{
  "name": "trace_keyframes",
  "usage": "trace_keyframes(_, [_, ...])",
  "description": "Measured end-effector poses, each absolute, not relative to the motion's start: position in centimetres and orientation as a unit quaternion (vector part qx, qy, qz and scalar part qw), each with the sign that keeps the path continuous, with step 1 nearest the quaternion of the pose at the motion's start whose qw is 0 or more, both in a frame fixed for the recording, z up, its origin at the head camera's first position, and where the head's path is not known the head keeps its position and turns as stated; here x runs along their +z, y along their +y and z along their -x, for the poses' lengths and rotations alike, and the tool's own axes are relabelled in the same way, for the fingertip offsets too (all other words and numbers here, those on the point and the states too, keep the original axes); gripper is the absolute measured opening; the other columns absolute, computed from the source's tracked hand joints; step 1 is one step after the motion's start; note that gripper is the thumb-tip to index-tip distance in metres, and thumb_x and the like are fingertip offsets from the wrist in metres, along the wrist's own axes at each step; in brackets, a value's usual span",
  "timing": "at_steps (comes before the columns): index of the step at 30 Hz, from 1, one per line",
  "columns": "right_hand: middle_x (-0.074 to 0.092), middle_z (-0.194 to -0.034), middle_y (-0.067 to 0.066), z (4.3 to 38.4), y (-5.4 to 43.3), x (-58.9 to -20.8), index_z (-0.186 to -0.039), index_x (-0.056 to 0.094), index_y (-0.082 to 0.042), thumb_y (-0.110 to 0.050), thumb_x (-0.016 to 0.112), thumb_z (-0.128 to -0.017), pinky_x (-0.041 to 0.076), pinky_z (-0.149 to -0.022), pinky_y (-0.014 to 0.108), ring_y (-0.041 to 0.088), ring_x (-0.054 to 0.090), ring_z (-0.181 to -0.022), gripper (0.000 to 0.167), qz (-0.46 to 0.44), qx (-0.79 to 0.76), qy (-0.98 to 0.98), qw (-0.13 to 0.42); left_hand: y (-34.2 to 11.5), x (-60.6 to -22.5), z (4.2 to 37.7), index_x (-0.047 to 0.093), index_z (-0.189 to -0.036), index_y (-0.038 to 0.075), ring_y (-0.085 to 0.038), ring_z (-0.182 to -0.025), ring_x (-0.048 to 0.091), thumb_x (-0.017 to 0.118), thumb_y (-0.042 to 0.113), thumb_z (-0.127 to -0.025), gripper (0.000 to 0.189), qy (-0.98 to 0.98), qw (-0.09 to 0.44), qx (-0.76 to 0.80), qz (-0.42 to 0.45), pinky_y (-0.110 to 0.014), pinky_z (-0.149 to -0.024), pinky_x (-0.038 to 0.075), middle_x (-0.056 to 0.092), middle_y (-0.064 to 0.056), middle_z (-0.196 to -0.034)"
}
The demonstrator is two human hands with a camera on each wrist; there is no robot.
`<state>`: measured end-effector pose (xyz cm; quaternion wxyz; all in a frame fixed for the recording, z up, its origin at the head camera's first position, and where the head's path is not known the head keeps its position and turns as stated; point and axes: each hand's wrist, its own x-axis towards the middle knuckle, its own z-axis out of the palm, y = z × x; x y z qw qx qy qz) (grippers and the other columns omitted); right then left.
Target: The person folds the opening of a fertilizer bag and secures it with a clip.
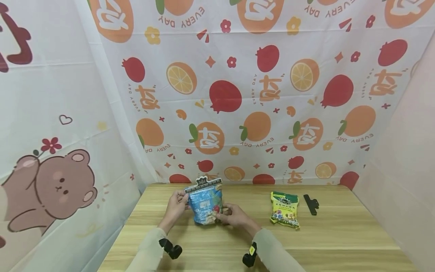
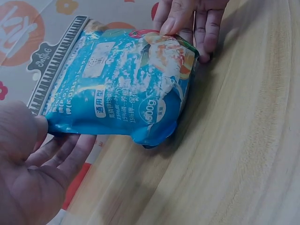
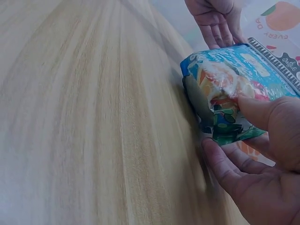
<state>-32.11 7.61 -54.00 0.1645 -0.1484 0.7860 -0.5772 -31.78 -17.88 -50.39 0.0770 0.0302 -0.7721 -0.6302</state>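
Observation:
A blue printed bag point(image 1: 205, 206) is held up between both hands, above the wooden table. Across its top edge sits a clip point(image 1: 203, 184) with a piano-key pattern and a black tab. My left hand point(image 1: 176, 206) grips the bag's upper left corner beside the clip, thumb in front and fingers behind. My right hand point(image 1: 236, 216) pinches the lower right side, its thumb point(image 3: 262, 112) on the printed front and its fingers underneath. The left wrist view shows "500g" on the bag point(image 2: 122, 84). What is inside the bag is hidden.
To the right on the wooden table point(image 1: 326, 241) lies a yellow and green bag point(image 1: 284, 209). A black clip point(image 1: 310, 204) lies just beyond it. Fruit-patterned cloth point(image 1: 251, 151) hangs behind the table, and a bear-printed cloth point(image 1: 64, 185) hangs at the left.

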Motion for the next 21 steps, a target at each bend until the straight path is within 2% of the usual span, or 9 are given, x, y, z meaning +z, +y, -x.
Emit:
trace_keyframes(5, [0.074,-0.107,0.012,31.96,7.48,-53.96,-0.138,0.057,-0.001,-0.03,0.072,-0.095,0.059,-0.076,0.036,0.022,0.071,-0.088,0.054,0.145,-0.56,0.799,0.164,-18.08,-50.33,31.6,0.044,-0.119,-0.008,-0.012,-0.082,0.065,0.05,0.006,-0.105,0.02,-0.768,0.064,-0.637,-0.037,-0.035,-0.077,0.063,0.064,-0.02,-0.104])
trace_keyframes(10, [0.073,-0.112,0.017,31.7,7.46,-53.84,-0.143,0.05,0.004,-0.033,0.071,-0.096,0.06,-0.08,0.039,0.025,0.073,-0.091,0.064,0.14,-0.556,0.802,0.17,-18.24,-50.41,31.72,0.045,-0.124,-0.008,-0.015,-0.076,0.067,0.055,0.009,-0.104,0.028,-0.768,0.05,-0.637,-0.053,-0.043,-0.076,0.063,0.066,-0.021,-0.106])
trace_keyframes(14, [0.072,-0.114,0.017,31.56,7.38,-53.76,-0.145,0.047,0.005,-0.035,0.071,-0.095,0.061,-0.083,0.042,0.026,0.073,-0.093,0.069,0.13,-0.559,0.799,0.179,-18.33,-50.35,31.67,0.046,-0.123,-0.006,-0.017,-0.075,0.067,0.057,0.013,-0.104,0.029,-0.771,0.042,-0.632,-0.068,-0.044,-0.074,0.063,0.067,-0.021,-0.107])
trace_keyframes(21, [0.074,-0.099,0.013,31.6,6.97,-53.78,-0.142,0.053,0.003,-0.033,0.072,-0.095,0.062,-0.076,0.039,0.023,0.072,-0.084,0.062,0.115,-0.577,0.785,0.193,-18.48,-50.27,31.83,0.05,-0.118,-0.006,-0.018,-0.07,0.068,0.058,0.014,-0.103,0.026,-0.785,0.043,-0.612,-0.082,-0.04,-0.067,0.062,0.069,-0.022,-0.103])
